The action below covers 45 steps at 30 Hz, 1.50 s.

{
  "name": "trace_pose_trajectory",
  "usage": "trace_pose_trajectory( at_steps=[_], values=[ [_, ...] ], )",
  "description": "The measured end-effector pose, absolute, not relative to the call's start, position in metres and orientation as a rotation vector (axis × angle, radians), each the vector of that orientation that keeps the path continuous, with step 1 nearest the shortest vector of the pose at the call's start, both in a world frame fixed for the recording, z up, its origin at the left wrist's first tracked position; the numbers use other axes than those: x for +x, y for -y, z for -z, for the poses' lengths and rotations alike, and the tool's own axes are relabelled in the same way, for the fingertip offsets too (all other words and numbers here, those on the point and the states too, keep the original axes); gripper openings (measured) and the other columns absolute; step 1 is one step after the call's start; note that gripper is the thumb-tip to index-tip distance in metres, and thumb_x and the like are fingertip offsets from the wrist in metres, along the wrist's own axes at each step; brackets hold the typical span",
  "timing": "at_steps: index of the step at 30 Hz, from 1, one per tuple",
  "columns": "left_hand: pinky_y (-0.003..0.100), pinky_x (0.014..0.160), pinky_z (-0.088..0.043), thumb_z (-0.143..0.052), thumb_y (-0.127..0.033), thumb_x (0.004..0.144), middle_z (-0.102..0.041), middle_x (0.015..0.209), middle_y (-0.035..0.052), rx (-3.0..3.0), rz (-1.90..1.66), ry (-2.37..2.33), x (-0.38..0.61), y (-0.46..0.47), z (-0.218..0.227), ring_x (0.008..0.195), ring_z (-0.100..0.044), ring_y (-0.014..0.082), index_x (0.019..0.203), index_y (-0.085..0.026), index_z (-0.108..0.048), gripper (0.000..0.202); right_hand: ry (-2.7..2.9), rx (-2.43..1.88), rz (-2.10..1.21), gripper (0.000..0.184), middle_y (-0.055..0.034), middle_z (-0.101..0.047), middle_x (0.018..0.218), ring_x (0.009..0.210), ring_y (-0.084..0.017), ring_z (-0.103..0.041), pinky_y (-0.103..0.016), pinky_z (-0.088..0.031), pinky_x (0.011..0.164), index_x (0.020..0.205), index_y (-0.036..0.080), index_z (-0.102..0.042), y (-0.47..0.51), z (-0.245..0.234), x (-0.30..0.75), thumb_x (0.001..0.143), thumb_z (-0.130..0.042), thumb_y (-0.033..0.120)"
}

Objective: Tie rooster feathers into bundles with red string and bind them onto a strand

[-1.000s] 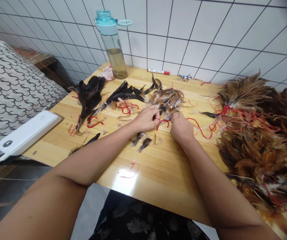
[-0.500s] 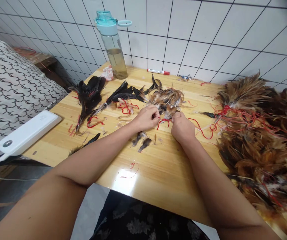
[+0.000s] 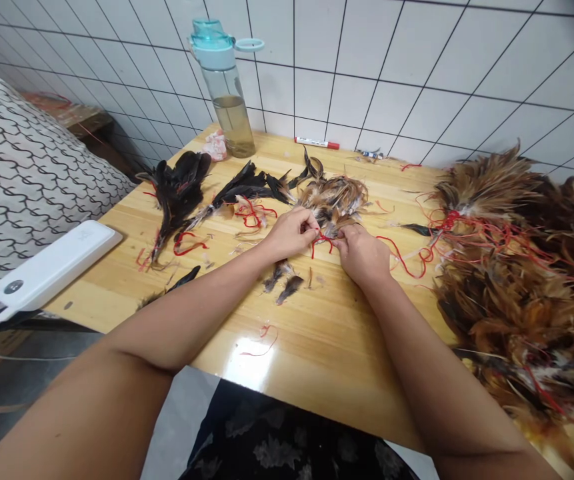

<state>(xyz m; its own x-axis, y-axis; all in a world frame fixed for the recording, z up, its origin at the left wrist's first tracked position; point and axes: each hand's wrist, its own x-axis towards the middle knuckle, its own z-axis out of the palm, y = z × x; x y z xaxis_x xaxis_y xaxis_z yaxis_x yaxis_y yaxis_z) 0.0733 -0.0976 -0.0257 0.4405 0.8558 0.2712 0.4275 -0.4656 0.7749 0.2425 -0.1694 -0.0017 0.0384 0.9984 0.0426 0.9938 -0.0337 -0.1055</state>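
Observation:
A short length of red string (image 3: 325,241) runs between my two hands, with loose ends hanging down onto the table. My left hand (image 3: 294,233) pinches it from the left, thumb against fingers. From the other side my right hand (image 3: 364,255) closes its fingertips on the string, knuckles up. Just beyond the hands lies a small bunch of brown feathers (image 3: 337,195), its lower end close to the string. Whether the string wraps around that bunch is hard to see. A few dark loose feathers (image 3: 289,288) lie below my left hand.
Black feather bunches (image 3: 179,190) lie at the left, and big brown feather bunches (image 3: 527,293) with red strings cover the right. A water bottle (image 3: 231,110) and a red marker (image 3: 317,143) stand or lie near the tiled wall. A white power bank (image 3: 59,263) sits at the left edge.
My right hand has shifted slightly left and turned, bringing its fingertips nearer the left hand. The red string between them has moved a little to the left.

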Motion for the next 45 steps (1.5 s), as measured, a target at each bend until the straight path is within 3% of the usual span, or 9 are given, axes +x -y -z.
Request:
trace_pose_trajectory(
  at_steps=[12,23,28,31,37,45],
  values=[
    [0.023,0.06,-0.04,-0.061,-0.022,0.075,-0.059,0.069,-0.0014,1.833,-0.842,-0.945,0.076,0.106,0.018,0.061,-0.05,0.0098,0.079,-0.015,-0.059,0.008,2.22,-2.227,-0.006,0.032,-0.0138,-0.062,0.117,0.093,-0.024,-0.067,-0.032,-0.047,0.072,0.115,0.019,-0.06,0.167,0.006,0.243,0.1,-0.036,0.035],
    [0.022,0.066,-0.044,-0.062,-0.019,0.076,-0.063,0.075,0.0004,1.497,-0.911,-0.838,0.08,0.11,0.014,0.069,-0.057,0.0104,0.079,-0.016,-0.057,0.008,1.947,-2.089,-0.223,0.03,-0.0088,-0.066,0.125,0.109,-0.024,-0.063,-0.032,-0.048,0.081,0.117,0.022,-0.064,0.165,0.011,0.248,0.094,-0.048,0.031],
    [0.022,0.07,-0.045,-0.064,-0.02,0.074,-0.065,0.084,0.0018,1.491,-0.951,-0.844,0.079,0.109,0.016,0.076,-0.058,0.0105,0.079,-0.015,-0.057,0.009,1.78,-2.004,-0.45,0.031,-0.0055,-0.072,0.098,0.087,-0.02,-0.064,-0.029,-0.045,0.07,0.11,0.021,-0.069,0.16,0.015,0.254,0.089,-0.055,0.039],
    [0.021,0.068,-0.045,-0.063,-0.02,0.074,-0.065,0.089,0.0027,1.491,-0.976,-0.852,0.078,0.109,0.016,0.075,-0.058,0.0097,0.08,-0.015,-0.057,0.01,1.741,-1.885,-0.603,0.036,-0.002,-0.068,0.079,0.072,-0.016,-0.06,-0.026,-0.04,0.062,0.107,0.019,-0.07,0.158,0.018,0.258,0.087,-0.057,0.045],
    [0.021,0.068,-0.046,-0.064,-0.021,0.075,-0.064,0.085,0.0024,1.549,-0.958,-0.839,0.078,0.11,0.016,0.076,-0.058,0.0104,0.08,-0.015,-0.057,0.01,1.804,-1.775,-0.682,0.04,-0.0007,-0.066,0.073,0.066,-0.014,-0.054,-0.024,-0.035,0.059,0.103,0.018,-0.073,0.158,0.018,0.259,0.086,-0.057,0.05],
    [0.022,0.067,-0.046,-0.063,-0.021,0.076,-0.065,0.086,0.0032,1.649,-0.901,-0.846,0.076,0.108,0.018,0.073,-0.058,0.0106,0.081,-0.015,-0.057,0.009,1.903,-1.818,-0.58,0.034,-0.0027,-0.072,0.089,0.083,-0.016,-0.062,-0.025,-0.042,0.076,0.087,0.02,-0.071,0.157,0.016,0.257,0.096,-0.04,0.031]
  ],
)
